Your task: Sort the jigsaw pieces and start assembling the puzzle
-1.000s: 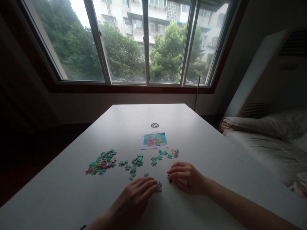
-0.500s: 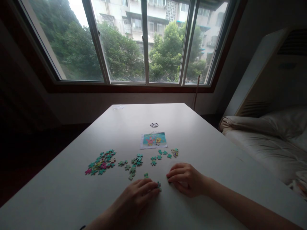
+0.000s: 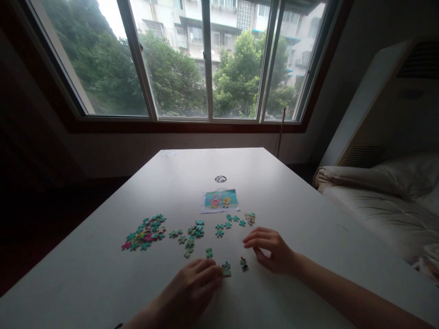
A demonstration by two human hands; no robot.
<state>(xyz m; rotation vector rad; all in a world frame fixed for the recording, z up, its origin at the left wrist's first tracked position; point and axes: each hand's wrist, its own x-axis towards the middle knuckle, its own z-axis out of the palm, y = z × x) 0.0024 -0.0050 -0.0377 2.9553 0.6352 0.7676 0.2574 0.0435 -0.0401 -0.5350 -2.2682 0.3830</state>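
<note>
Releasing the dark puzzle section [image 3: 243,264] from the right hand [image 3: 270,246], having covered it half a second ago; now leaving it exposed on the white table [image 3: 295,205], just right of the green puzzle section [image 3: 226,269] but apart from it, so freeing that hand. Holding the right hand empty, fingers extended beyond the dark section, thumb apart. Resting the left hand [image 3: 199,279] low, fingertips at the green section's left edge; perhaps pinching it, though impossible to say with contact hidden.

Puzzle pieces [image 3: 147,234] on white table [image 3: 284,196]
</note>
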